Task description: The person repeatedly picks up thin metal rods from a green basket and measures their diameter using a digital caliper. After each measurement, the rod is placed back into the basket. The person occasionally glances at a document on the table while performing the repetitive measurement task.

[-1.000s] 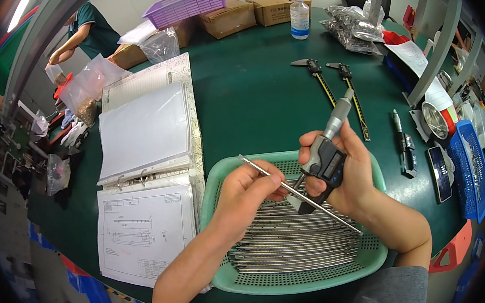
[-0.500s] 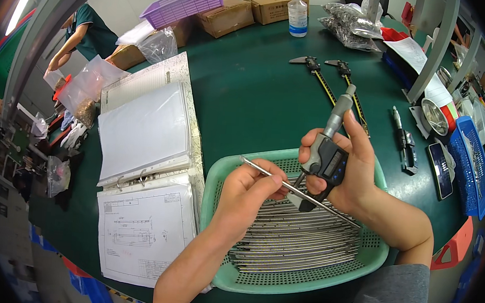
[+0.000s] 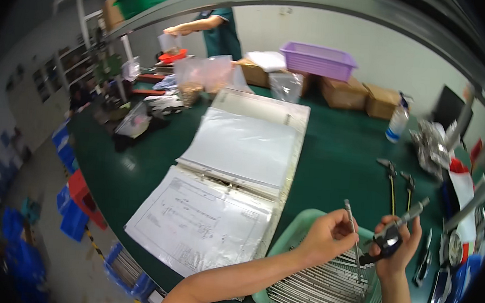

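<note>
Single fisheye view from my head, looking down and leftward across the green table (image 3: 339, 153), open binder (image 3: 234, 179) central, my hands low at right edge, close to lens, far shelving curved along the rim

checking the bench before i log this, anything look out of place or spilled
Nothing stands out. The rods lie in tidy rows in the green basket, the binder lies open flat on the table, and two calipers lie side by side. The left hand holds one rod; the right hand holds a micrometer.
</note>
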Motion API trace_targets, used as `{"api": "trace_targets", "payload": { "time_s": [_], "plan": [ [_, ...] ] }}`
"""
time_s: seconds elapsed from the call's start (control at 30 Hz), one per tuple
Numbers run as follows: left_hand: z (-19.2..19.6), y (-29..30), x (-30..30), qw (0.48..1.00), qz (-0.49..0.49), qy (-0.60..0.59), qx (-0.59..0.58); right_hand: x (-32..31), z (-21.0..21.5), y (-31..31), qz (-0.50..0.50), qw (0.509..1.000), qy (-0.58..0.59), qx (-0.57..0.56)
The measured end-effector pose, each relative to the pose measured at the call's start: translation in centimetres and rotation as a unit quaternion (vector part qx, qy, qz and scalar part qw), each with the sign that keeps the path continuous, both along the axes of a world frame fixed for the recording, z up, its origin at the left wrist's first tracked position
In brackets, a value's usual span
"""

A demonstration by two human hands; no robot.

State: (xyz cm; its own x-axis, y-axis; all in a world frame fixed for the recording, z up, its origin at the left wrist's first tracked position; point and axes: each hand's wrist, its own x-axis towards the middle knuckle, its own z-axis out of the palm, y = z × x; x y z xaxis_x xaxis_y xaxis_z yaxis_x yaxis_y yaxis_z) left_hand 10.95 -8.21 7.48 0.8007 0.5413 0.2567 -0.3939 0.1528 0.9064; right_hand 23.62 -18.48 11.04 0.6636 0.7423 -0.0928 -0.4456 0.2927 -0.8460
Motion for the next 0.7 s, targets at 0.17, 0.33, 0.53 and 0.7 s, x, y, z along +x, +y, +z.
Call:
{"api": "trace_targets", "payload": {
  "time_s": [0.17,0.33,0.53,0.7],
  "plan": [
    [0.4,-0.4,-0.4,0.996,0.055,-0.048,0.052,1.3,-1.9,-0.4,-0.019,0.934,-0.355,0.024],
    [0.4,-1.2,-0.5,0.955,0.116,-0.069,0.264,0.3,-2.3,-0.6,-0.023,0.896,-0.431,0.102],
    [0.3,-1.1,-0.7,0.937,0.09,-0.059,0.333,1.3,-2.9,-1.6,-0.087,0.845,-0.511,0.13],
    [0.0,-1.1,-0.7,0.92,0.086,-0.061,0.377,0.8,-2.3,-1.8,-0.078,0.873,-0.47,0.109]
  ]
}}
